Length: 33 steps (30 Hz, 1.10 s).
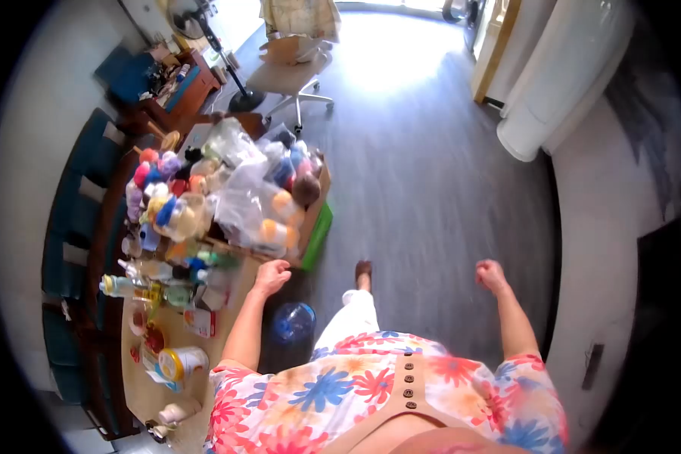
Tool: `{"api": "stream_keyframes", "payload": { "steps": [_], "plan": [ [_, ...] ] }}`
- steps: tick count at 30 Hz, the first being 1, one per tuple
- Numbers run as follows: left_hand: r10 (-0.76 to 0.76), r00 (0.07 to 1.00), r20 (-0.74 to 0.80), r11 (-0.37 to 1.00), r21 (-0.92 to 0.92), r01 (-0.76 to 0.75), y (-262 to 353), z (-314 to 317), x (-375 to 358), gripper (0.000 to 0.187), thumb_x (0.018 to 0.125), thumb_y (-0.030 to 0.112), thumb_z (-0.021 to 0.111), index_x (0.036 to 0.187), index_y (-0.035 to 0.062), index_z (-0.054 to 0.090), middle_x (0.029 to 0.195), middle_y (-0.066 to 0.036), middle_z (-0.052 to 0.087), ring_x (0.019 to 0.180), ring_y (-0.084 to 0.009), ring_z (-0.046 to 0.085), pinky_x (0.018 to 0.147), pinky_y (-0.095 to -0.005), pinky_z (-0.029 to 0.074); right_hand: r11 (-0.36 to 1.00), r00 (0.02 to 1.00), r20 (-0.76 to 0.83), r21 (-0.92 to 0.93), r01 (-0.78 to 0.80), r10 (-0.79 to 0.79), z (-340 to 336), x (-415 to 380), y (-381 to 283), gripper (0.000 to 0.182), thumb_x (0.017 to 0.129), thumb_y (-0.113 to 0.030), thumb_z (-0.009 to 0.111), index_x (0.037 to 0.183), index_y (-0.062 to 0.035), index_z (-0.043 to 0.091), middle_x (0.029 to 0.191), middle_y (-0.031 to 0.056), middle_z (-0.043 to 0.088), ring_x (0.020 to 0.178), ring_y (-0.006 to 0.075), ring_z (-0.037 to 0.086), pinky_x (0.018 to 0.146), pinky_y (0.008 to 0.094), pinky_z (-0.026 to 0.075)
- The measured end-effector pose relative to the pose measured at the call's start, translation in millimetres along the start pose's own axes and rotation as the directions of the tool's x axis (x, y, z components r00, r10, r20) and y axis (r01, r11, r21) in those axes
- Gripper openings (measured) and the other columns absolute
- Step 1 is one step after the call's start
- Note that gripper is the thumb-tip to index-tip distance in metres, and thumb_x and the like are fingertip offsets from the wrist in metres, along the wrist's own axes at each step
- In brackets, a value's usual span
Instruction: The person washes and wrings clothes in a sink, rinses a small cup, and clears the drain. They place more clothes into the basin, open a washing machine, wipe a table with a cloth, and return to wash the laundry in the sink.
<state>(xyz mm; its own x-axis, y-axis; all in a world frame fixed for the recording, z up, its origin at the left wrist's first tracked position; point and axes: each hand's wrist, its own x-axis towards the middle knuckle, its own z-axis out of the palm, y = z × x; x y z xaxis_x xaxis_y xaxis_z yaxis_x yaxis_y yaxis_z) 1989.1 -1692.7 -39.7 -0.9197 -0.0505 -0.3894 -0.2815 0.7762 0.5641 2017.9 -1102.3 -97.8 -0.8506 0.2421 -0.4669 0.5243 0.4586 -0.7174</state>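
Observation:
My left hand (pixel 271 278) hangs in the air beside the table edge, its fingers curled closed with nothing seen in them. It is nearest to a large open box (pixel 319 219) with a green side, piled with yarn balls and clear plastic bags (pixel 242 189). Over the grey floor on the other side, my right hand (pixel 492 276) is closed in a loose fist, holding nothing visible and touching nothing. Below my left forearm a clear blue water jug (pixel 293 324) stands on the floor.
A wooden table (pixel 140 374) on the left carries bottles, a white tub with a yellow lid (pixel 183 363) and small items. A chair on casters (pixel 291 76) and a fan (pixel 246 100) stand ahead. A white cylindrical unit (pixel 548 83) stands by the right wall.

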Motion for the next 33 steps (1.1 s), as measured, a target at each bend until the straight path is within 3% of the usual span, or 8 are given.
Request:
{"api": "stream_keyframes", "payload": {
  "steps": [3, 7, 9, 14, 19, 22, 25, 33],
  "plan": [
    [0.093, 0.990, -0.109, 0.982, -0.151, -0.110, 33, -29, 90, 0.031, 0.068, 0.019, 0.062, 0.095, 0.0054, 0.062, 0.081, -0.010, 0.064, 0.074, -0.0166, 0.061, 0.070, -0.0283, 0.049, 0.970, 0.999, 0.030, 0.240, 0.032, -0.041, 0, 70, -88, 0.020, 0.075, -0.007, 0.048, 0.092, -0.0022, 0.058, 0.066, 0.0046, 0.058, 0.054, 0.0115, 0.055, 0.040, 0.0248, 0.039],
    [0.268, 0.944, -0.191, 0.866, -0.382, -0.323, 99, -53, 256, 0.023, 0.071, 0.016, 0.059, 0.091, 0.0055, 0.062, 0.079, -0.009, 0.064, 0.071, -0.0164, 0.061, 0.067, -0.0279, 0.049, 0.989, 0.990, 0.120, 0.114, -0.091, 0.077, 3, 138, -68, 0.018, 0.074, -0.009, 0.051, 0.089, -0.0039, 0.059, 0.060, 0.0047, 0.058, 0.048, 0.0120, 0.054, 0.039, 0.0256, 0.039],
    [0.289, 0.952, -0.104, 0.893, -0.328, -0.307, 171, -71, 312, 0.022, 0.071, 0.017, 0.058, 0.090, 0.0064, 0.062, 0.079, -0.010, 0.064, 0.071, -0.0189, 0.062, 0.066, -0.0286, 0.049, 0.964, 0.953, 0.145, -0.035, -0.264, 0.266, -7, 136, -72, 0.016, 0.072, -0.006, 0.052, 0.086, -0.0033, 0.059, 0.059, 0.0058, 0.058, 0.046, 0.0124, 0.053, 0.038, 0.0256, 0.039],
    [0.547, 0.837, -0.022, 0.834, -0.069, -0.547, 314, -60, 452, 0.027, 0.070, 0.020, 0.059, 0.095, 0.0080, 0.060, 0.087, -0.013, 0.061, 0.080, -0.0249, 0.060, 0.072, -0.0335, 0.048, 0.703, 0.739, 0.181, 0.227, -0.674, 0.649, -32, 149, -27, 0.017, 0.075, -0.005, 0.049, 0.089, -0.0075, 0.058, 0.067, 0.0062, 0.058, 0.049, 0.0162, 0.056, 0.035, 0.0288, 0.037],
    [0.573, 0.817, 0.061, 0.819, 0.001, -0.574, 374, -22, 567, 0.029, 0.068, 0.021, 0.060, 0.095, 0.0093, 0.060, 0.086, -0.012, 0.061, 0.081, -0.0279, 0.058, 0.073, -0.0358, 0.048, 0.638, 0.650, 0.218, 0.128, -0.759, 0.728, -87, 243, -53, 0.012, 0.076, -0.004, 0.047, 0.081, -0.0080, 0.057, 0.065, 0.0063, 0.057, 0.047, 0.0171, 0.055, 0.034, 0.0296, 0.035],
    [0.443, 0.888, 0.121, 0.889, 0.069, -0.453, 364, -8, 617, 0.029, 0.067, 0.021, 0.061, 0.094, 0.0108, 0.061, 0.084, -0.012, 0.061, 0.080, -0.0278, 0.058, 0.072, -0.0355, 0.048, 0.920, 0.872, 0.295, -0.101, -0.378, 0.390, -127, 367, -26, 0.012, 0.078, -0.007, 0.046, 0.074, -0.0064, 0.057, 0.060, 0.0073, 0.056, 0.042, 0.0173, 0.053, 0.032, 0.0303, 0.035],
    [0.288, 0.954, 0.081, 0.953, 0.075, -0.294, 365, -19, 662, 0.030, 0.066, 0.021, 0.061, 0.094, 0.0098, 0.061, 0.081, -0.011, 0.061, 0.076, -0.0255, 0.059, 0.070, -0.0340, 0.048, 0.899, 0.889, 0.174, -0.201, -0.389, 0.424, -160, 494, -147, 0.024, 0.080, -0.013, 0.043, 0.061, -0.0043, 0.055, 0.047, 0.0085, 0.052, 0.032, 0.0153, 0.044, 0.028, 0.0298, 0.032],
    [-0.110, 0.993, -0.045, 0.974, -0.202, 0.099, 369, -70, 786, 0.036, 0.067, 0.017, 0.066, 0.100, 0.0053, 0.059, 0.077, -0.007, 0.062, 0.069, -0.0141, 0.058, 0.064, -0.0278, 0.048, 0.996, 0.990, 0.142, 0.093, -0.002, -0.012, -201, 804, -390, 0.025, 0.076, -0.007, 0.048, 0.100, -0.0006, 0.054, 0.072, 0.0060, 0.058, 0.056, 0.0117, 0.056, 0.039, 0.0228, 0.038]
  ]
}}
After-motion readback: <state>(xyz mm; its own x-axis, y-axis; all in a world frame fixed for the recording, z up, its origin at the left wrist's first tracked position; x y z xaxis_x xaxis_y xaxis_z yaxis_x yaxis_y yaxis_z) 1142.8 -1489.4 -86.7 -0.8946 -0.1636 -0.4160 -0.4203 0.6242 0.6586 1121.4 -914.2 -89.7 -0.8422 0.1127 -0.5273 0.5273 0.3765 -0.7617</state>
